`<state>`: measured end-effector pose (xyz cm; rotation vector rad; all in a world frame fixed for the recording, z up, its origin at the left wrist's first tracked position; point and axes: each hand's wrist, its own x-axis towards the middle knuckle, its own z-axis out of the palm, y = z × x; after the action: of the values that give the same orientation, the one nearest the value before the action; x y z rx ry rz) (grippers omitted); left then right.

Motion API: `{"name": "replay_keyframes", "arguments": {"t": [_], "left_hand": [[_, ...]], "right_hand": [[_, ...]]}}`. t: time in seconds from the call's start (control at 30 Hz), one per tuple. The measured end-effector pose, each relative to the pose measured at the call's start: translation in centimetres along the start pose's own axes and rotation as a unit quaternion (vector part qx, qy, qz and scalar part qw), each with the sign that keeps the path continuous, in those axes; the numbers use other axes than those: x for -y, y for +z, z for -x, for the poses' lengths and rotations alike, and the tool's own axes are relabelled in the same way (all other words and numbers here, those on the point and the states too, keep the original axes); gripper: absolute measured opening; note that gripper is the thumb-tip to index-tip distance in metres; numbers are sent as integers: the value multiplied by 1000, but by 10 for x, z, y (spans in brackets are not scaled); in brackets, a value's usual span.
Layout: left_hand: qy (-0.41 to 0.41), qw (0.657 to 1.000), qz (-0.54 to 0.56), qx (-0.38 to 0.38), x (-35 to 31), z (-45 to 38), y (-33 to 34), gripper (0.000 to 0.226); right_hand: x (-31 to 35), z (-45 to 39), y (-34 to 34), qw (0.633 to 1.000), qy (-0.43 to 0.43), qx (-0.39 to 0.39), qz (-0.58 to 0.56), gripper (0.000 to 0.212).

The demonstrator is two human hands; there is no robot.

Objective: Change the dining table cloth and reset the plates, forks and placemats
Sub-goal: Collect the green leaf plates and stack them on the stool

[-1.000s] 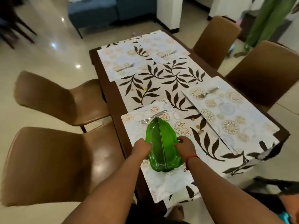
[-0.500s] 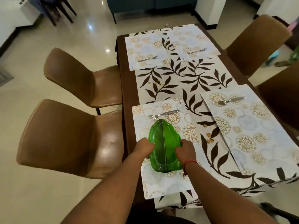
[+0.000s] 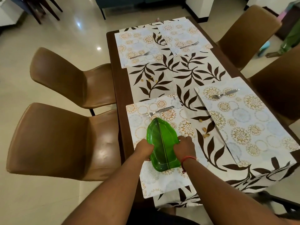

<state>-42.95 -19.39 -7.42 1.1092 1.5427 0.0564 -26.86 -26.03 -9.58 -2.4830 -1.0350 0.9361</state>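
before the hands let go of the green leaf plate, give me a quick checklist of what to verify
1. Both hands on the green leaf-shaped plate: left hand and right hand grip its opposite edges. Ok.
2. Plate over the nearest floral placemat: ok.
3. Plate resting flat on the mat: cannot tell.
4. Silver fork clear of the plate's tip: ok, a small gap shows.
5. Leaf-print tablecloth clean: not ok, small tan shell-like scraps lie beside the mat.
6. Placemat fully on the table: not ok, its near end overhangs.

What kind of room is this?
Most likely a home dining room: a long table laid with placemats and forks, brown chairs round it, and a sofa's edge beyond.
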Motion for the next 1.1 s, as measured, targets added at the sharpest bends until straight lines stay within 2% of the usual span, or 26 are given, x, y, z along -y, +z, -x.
{"name": "replay_keyframes", "arguments": {"t": [0.17,0.27,0.43,0.6,0.77,0.93,1.1], "left_hand": [[20,1000,-6,1,5,-3,-2,16],[32,999,-18,-6,8,-6,-5,18],[68,995,-69,-5,3,-10,-7,19],[156,975,-155,24,-18,-18,-5,8],[255,935,-224,100,-24,-15,-4,6],[306,890,-286,180,-18,-7,-5,9],[367,812,-381,246,12,34,14,13]], "right_hand": [[-1,-3,2,998,28,37,-30,55],[-3,-1,2,997,23,30,-63,56],[-6,15,0,988,54,-13,-144,55],[-9,37,-4,968,112,-92,-203,48],[-11,75,6,927,194,-179,-265,48],[-4,130,42,868,275,-262,-320,48],[-9,212,74,796,347,-337,-364,43]]}}
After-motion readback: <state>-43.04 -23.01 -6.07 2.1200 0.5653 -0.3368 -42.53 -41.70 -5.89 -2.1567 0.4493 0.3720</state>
